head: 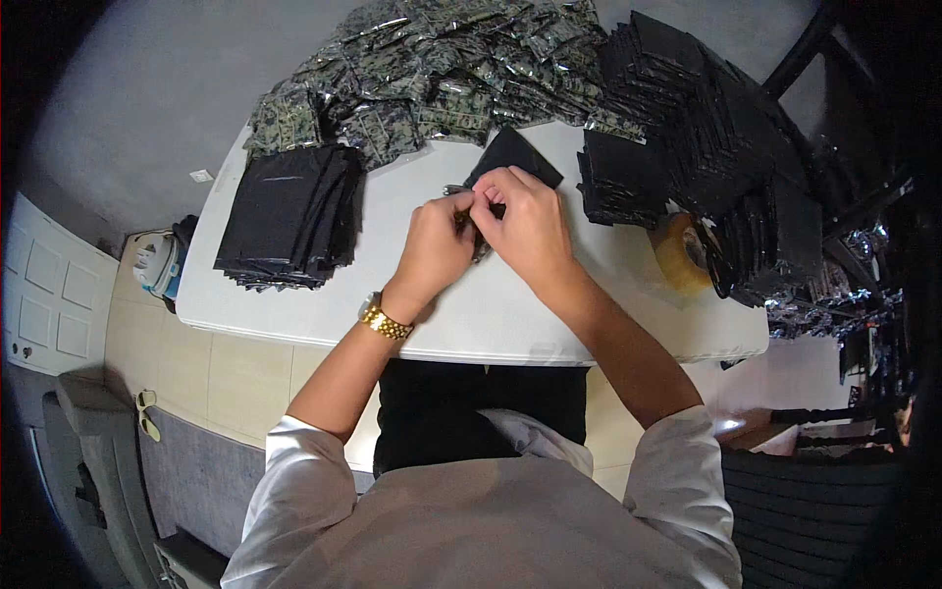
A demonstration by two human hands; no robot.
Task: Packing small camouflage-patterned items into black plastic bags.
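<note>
Both my hands meet over the middle of the white table. My left hand [439, 239], with a gold watch on its wrist, holds a small camouflage packet mostly hidden under the fingers. My right hand [524, 213] pinches at the same packet, thumb and forefinger against the left thumb. Just beyond them a flat black packet [519, 154] lies at an angle, partly covered by my right hand. To the left is a stack of black plastic packets [276, 206]; a smaller black stack [618, 177] stands to the right.
A large heap of camouflage packets in clear plastic [456, 66] fills the back of the white table [456, 324]. Tall rows of black packets [706, 110] line the right side. A roll of tape [678, 254] and a black-handled tool [714, 261] lie near the right edge.
</note>
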